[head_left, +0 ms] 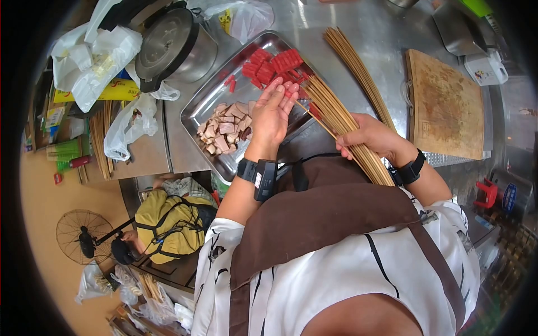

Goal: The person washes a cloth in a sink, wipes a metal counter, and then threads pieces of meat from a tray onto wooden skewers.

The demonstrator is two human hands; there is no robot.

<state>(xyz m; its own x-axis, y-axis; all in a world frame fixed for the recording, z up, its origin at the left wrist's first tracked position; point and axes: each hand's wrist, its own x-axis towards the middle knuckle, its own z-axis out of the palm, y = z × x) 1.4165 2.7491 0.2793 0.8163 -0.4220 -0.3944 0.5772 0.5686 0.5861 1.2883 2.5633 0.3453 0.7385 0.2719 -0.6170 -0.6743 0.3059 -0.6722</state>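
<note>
My left hand (270, 119) is over the steel tray (196, 101), palm turned up, its curled fingers pinching what looks like a small red piece. In my right hand (374, 137) is a thick bundle of bamboo skewers (336, 112); one skewer stands apart from the bundle, its tip close to my left fingertips. Red food pieces (286, 60), several in ridged blocks, lie at the tray's far end. Nearer me in the tray is a pile of pale cut meat chunks (225, 127).
A second skewer bundle (358, 75) lies on the steel counter beside a wooden cutting board (443, 106). At left stand a lidded steel pot (196, 53) and plastic bags (131, 126). A person in a yellow top (168, 224) is near a fan (84, 238), lower left.
</note>
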